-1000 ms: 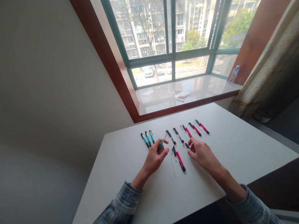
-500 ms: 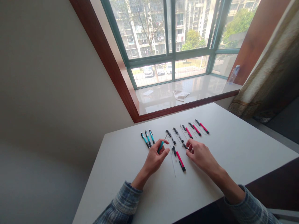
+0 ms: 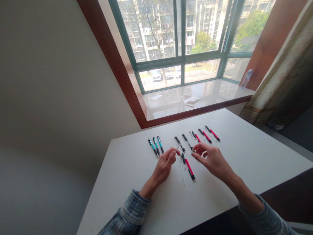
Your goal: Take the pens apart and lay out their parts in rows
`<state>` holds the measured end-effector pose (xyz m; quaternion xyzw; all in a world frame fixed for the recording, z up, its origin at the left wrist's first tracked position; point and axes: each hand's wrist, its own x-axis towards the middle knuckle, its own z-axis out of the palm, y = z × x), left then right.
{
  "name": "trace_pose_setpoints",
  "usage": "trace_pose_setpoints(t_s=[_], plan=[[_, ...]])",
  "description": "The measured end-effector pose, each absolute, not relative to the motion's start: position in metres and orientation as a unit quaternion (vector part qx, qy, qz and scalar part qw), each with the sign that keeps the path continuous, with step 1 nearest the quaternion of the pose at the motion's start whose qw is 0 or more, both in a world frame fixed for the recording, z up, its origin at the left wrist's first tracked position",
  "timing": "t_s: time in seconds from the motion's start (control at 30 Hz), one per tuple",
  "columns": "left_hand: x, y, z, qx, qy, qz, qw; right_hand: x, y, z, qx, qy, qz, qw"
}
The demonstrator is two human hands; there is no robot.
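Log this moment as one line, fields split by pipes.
left hand: holds slim pen part | right hand: at small dark piece, grip unclear | three teal pens: side by side

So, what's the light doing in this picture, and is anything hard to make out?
Head view: the window is bright, the outdoors washed out; head view: the wall at left falls dim; head view: the glossy sill carries pale reflections; head view: detail at the right hand is too small to tell whether its fingertips pinch anything.
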<state>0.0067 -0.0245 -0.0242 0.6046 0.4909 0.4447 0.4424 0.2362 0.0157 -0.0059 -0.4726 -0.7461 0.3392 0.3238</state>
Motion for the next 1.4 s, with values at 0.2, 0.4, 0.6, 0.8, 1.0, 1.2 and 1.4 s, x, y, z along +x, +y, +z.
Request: trace_pose_setpoints(t_s=[0.2,0.4,0.6,0.8,1.0,1.2,1.4], plan=[[0.008,-0.03,-0.013,0.669,0.51,0.373,0.392,0.219,0.01,0.011,-0.41,-0.706,0.443,0.37],[0.01,-0.032,-0.005,0.697,0.514,0.338,0.369,0.216,0.009,0.0,-0.375,-0.691,0.494,0.372],[0.011,-0.032,-0.007,0.708,0.498,0.316,0.388,0.215,0.007,-0.002,-0.337,-0.663,0.55,0.381],[0.009,-0.031,-0.012,0.693,0.513,0.323,0.39,0.233,0.018,-0.003,-0.373,-0.619,0.521,0.455],[0.009,-0.03,-0.012,0.687,0.523,0.331,0.382,0.252,0.022,-0.011,-0.444,-0.689,0.363,0.444],[0.01,-0.03,-0.013,0.693,0.52,0.326,0.379,0.238,0.009,-0.035,-0.434,-0.821,0.216,0.302],[0.01,-0.029,-0.014,0.692,0.527,0.335,0.363,0.232,0.009,-0.039,-0.433,-0.854,0.134,0.253]])
